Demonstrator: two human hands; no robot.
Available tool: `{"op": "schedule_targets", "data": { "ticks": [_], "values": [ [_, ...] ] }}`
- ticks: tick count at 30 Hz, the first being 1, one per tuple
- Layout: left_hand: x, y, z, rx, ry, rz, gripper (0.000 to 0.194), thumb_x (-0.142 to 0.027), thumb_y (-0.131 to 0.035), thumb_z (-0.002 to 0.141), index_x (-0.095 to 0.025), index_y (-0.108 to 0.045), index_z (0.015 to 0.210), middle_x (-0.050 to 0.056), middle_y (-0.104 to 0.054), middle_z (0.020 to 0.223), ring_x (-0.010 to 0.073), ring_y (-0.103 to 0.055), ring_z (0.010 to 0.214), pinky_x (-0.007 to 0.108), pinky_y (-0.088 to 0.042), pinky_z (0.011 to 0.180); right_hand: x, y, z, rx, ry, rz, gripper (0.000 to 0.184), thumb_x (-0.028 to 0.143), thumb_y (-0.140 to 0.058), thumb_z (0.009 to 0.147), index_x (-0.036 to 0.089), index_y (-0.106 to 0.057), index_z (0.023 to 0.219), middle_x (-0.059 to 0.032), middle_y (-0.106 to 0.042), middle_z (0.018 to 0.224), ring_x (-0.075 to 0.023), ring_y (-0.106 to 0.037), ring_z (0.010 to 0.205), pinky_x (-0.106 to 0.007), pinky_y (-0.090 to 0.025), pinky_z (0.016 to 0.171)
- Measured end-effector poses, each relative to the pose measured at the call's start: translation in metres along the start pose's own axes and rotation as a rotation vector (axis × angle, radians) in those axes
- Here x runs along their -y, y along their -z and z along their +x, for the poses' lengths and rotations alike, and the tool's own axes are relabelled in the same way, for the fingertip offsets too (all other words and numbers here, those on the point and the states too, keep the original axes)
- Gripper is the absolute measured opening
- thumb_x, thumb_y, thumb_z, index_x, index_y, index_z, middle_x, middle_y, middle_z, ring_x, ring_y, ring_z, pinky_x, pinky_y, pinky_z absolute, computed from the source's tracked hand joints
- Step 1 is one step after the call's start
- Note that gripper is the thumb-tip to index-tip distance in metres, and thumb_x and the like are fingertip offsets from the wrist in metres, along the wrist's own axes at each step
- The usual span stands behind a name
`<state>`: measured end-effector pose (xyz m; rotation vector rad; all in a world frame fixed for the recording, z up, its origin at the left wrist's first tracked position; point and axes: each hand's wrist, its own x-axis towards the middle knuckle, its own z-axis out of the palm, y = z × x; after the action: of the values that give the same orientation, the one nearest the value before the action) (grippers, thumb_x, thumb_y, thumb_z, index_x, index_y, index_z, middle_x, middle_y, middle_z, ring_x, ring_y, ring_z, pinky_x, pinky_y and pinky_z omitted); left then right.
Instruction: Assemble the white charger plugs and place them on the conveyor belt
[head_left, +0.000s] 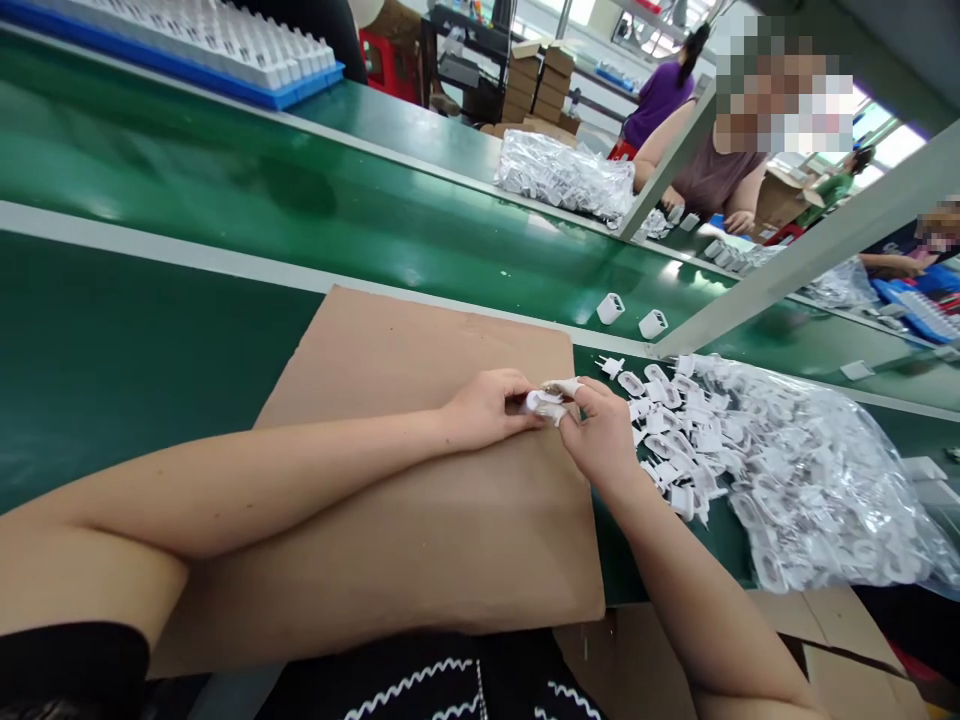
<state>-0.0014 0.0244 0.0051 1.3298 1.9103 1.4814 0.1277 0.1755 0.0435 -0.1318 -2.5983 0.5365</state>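
Note:
My left hand [491, 408] is closed round a small white plastic charger part [535, 402], above the right side of a brown cardboard sheet [420, 530]. My right hand [602, 430] pinches the same part from the other side, its thumb and forefinger wrapped in pale covers. The fingers hide much of the piece, so I cannot tell whether it is one part or two. Just right of my right hand lies a loose heap of white plug parts [682, 425], some with pins showing.
A clear plastic bag [825, 470] full of white plug parts lies at the right. Two white charger housings [611, 308] stand on the green conveyor belt [420, 235]. A slanted metal post [787, 240] rises beyond. Across the belt, a co-worker [724, 175] handles white parts beside another bag [566, 172].

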Motion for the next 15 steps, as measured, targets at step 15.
{"op": "schedule_targets", "data": {
  "ticks": [15],
  "values": [
    [0.030, 0.082, 0.087, -0.304, 0.265, 0.449, 0.048, -0.057, -0.065, 0.084, -0.021, -0.072, 0.115, 0.007, -0.076, 0.113, 0.0268, -0.067, 0.100, 0.033, -0.049, 0.087, -0.063, 0.001, 0.015, 0.200, -0.342, -0.409, 0.032, 0.012, -0.059, 0.095, 0.015, -0.071, 0.125, -0.0167, -0.067, 0.135, -0.0323, -0.052, 0.132, -0.050, -0.038, 0.115]
  ]
}}
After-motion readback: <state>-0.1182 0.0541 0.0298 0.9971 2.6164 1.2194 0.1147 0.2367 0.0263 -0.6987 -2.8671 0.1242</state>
